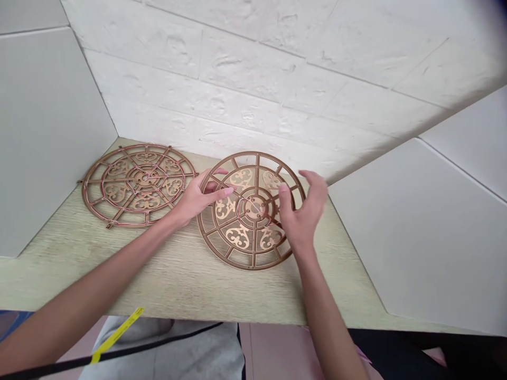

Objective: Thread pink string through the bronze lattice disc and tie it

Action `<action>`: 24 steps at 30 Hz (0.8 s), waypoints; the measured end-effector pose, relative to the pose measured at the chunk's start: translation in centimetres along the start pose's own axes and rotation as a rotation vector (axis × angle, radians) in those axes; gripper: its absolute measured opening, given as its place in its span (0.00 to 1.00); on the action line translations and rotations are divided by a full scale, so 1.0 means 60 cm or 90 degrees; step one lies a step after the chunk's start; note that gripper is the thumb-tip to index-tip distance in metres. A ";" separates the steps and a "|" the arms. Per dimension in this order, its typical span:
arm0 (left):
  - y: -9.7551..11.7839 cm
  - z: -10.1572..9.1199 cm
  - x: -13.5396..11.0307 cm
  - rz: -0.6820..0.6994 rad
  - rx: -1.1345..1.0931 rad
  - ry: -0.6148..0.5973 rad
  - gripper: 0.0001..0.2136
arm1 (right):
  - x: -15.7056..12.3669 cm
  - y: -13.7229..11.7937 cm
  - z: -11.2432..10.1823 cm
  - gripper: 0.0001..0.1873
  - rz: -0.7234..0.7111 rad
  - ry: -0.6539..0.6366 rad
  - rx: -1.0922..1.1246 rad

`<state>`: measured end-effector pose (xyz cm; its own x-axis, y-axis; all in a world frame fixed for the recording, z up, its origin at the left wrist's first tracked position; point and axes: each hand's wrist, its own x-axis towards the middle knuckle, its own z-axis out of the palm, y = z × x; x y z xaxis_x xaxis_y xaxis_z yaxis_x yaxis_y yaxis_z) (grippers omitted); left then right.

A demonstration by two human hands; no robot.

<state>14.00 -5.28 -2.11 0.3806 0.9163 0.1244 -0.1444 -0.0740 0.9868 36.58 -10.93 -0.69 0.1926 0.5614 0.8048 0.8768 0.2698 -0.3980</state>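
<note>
A round gold-brown metal openwork disc [253, 266] with scrollwork panels and a wire at its hub is tilted above the wooden surface. My left hand [200, 198] grips its left side, with the thumb on the near face and the fingers behind the rim. At the right rim is my right hand [303, 211], its thumb over the disc and its fingers spread apart from the thumb. Whether that hand touches the disc is hard to tell. Left of it lies a second openwork disc [130, 224], flat, with reddish wire running along its rings and small tabs at its edge.
The pale wooden tabletop [178, 285] ends at a front edge near my body. A white brick-patterned wall [245, 89] stands behind, with grey panels at left [47, 137] and right [431, 232]. A black strap with a yellow tag [119, 335] hangs below the front edge.
</note>
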 end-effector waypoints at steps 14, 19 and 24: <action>0.011 -0.005 -0.009 0.291 0.624 0.059 0.16 | 0.017 0.056 -0.001 0.25 0.533 -0.141 0.286; 0.015 0.009 -0.019 0.338 0.704 0.021 0.13 | 0.026 0.029 -0.010 0.28 0.580 -0.128 0.366; 0.014 0.012 -0.020 0.363 0.734 0.068 0.08 | 0.035 0.017 -0.012 0.29 0.582 -0.133 0.382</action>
<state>14.07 -6.71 -1.37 0.4437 0.6663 0.5993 0.6270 -0.7086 0.3236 38.20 -10.06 0.90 0.5296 0.8476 0.0317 0.0761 -0.0103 -0.9970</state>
